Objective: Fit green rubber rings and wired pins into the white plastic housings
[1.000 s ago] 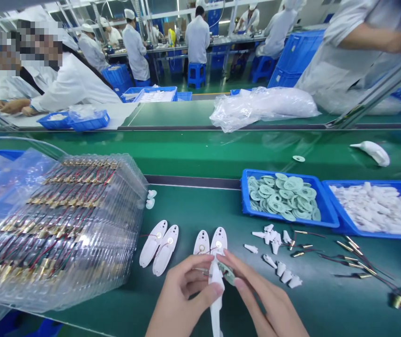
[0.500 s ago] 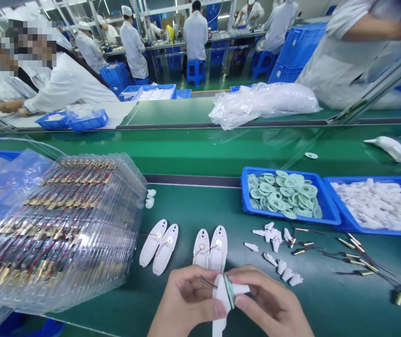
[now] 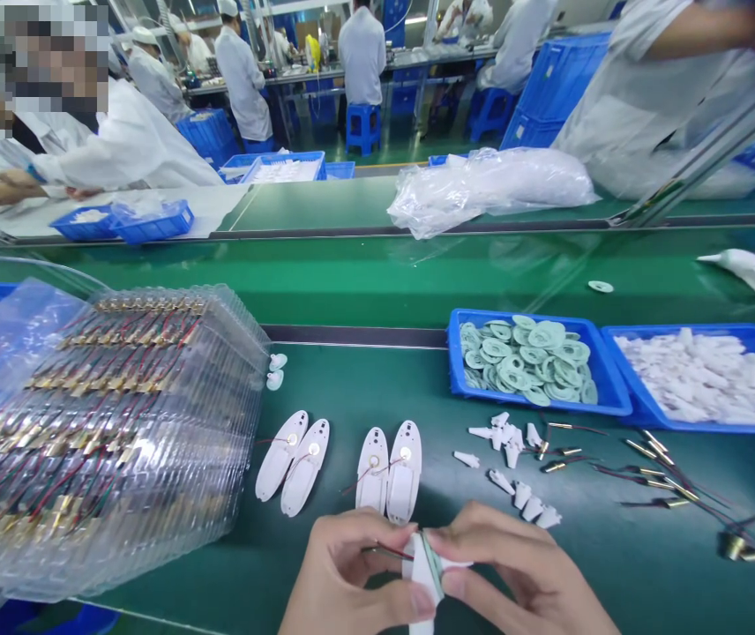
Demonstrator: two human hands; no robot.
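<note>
My left hand (image 3: 351,564) and right hand (image 3: 516,573) had drawn closer, both gripping the white plastic housing (image 3: 421,573) and its green disc (image 3: 431,564), just below two white shells (image 3: 387,472).

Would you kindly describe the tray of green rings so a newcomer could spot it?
At the far edge of the green workbench, two blue plastic trays sit side by side. Take the left one, full of pale green rings; its neighbour holds white plastic parts.
</note>
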